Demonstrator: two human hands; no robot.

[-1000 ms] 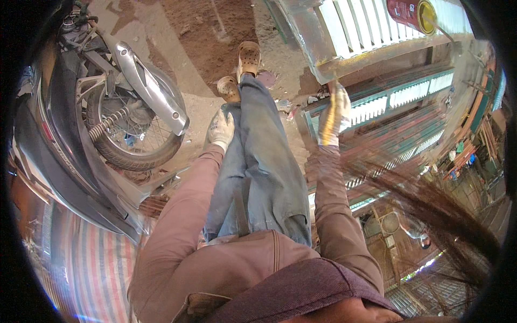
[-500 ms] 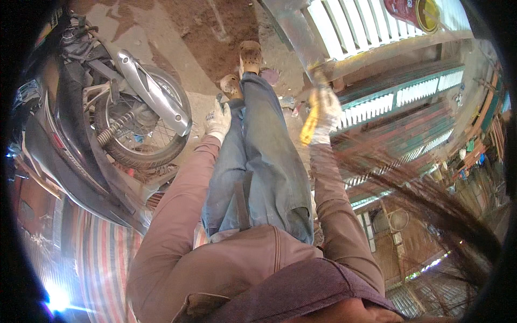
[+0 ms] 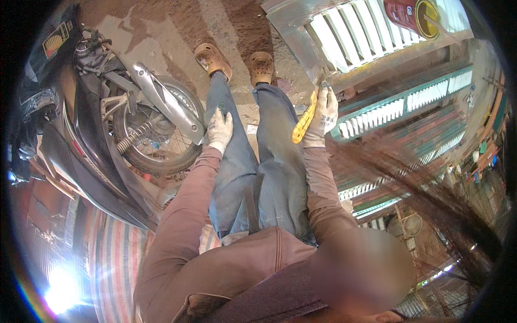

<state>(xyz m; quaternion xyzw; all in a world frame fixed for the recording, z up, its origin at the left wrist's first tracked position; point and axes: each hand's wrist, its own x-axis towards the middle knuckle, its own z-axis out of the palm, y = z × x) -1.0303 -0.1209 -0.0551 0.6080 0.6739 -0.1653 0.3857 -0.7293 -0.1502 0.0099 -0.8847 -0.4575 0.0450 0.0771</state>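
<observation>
Gripping a long, yellow, ridged-handled tool point(image 3: 305, 119) in the right hand point(image 3: 324, 110), gloved in white with dark print, and clamping fingers and thumb on its handle. Letting the near end of that handle jut out on the left side of the right hand, slanting back toward the body. Aiming the tool's far end at the corner of a grey metal-framed panel with white slats point(image 3: 299, 32), just beyond the right fingertips — not being able to tell contact from a small gap there.

Resting the left hand point(image 3: 219, 131), also gloved in white, on the left leg of faded blue trousers point(image 3: 283, 142), well apart from the right hand. Not being able to tell the left fingers open or closed on anything.

Having a round red can with a yellow inside point(image 3: 401, 15) over the slats, farther beyond and to the right of the right hand, and a teal-framed panel with white slats point(image 3: 377, 116) to that hand's right. Wearing brown, perforated clogs point(image 3: 263, 67) beyond both hands. Having a dark motorbike with a silver exhaust guard point(image 3: 167, 99) to the left of the left hand, and a red-and-white striped sheet point(image 3: 116, 264) behind it, nearer the body.
</observation>
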